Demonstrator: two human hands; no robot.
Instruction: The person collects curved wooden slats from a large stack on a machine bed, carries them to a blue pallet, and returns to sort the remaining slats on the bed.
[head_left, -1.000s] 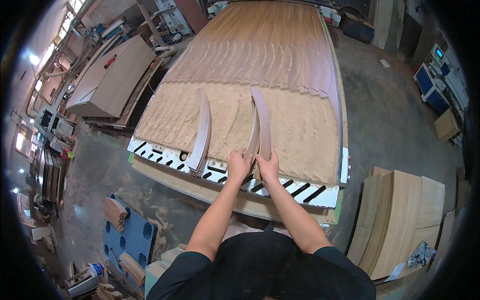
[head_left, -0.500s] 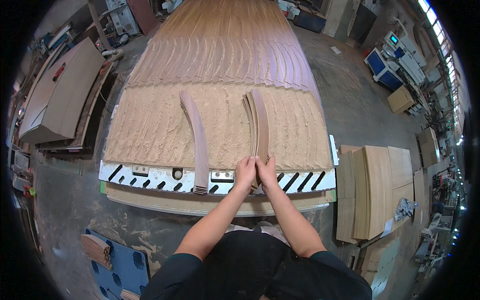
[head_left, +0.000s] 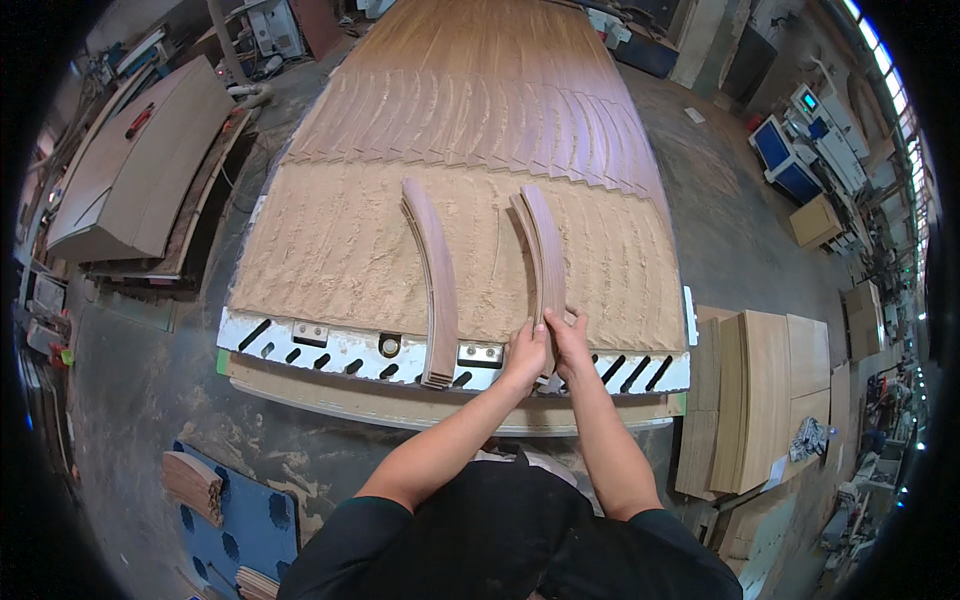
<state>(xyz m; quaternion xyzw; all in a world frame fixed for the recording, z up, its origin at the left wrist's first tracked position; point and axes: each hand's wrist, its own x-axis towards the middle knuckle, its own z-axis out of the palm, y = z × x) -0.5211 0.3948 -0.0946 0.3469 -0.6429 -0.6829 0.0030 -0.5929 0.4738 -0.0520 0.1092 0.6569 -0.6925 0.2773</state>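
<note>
Gathering curved wooden strips off a large routing bed. Both hands meeting at the near end of the right-hand stack of curved strips (head_left: 541,250), standing on edge on the sawdust-covered spoilboard (head_left: 330,250). Left hand (head_left: 526,352) pressing against the stack's left face, fingers curled partly closed around the lower end; right hand (head_left: 566,340) bearing on the right face, fingers extended upward along the wood. Neither hand fully closed: squeezing the strips together between the palms rather than clasping them in a fist. Exact thumb positions not discernible.

Second bundle of curved strips (head_left: 432,270) lying just to the left, untouched, its near end overhanging the white slotted rail (head_left: 320,345) at the bed's front edge. Uncut nested strips (head_left: 480,120) filling the far half of the panel.

Step in hand, as judged: squaring and collecting the loose pieces into one bundle. Next move probably calling for a firm two-sided pinch and an even lift, keeping the thin pieces aligned to avoid fanning or slipping. Stacked flat panels (head_left: 770,390) resting on the floor to the right; blue pallet (head_left: 250,510) with more curved offcuts lower left.
</note>
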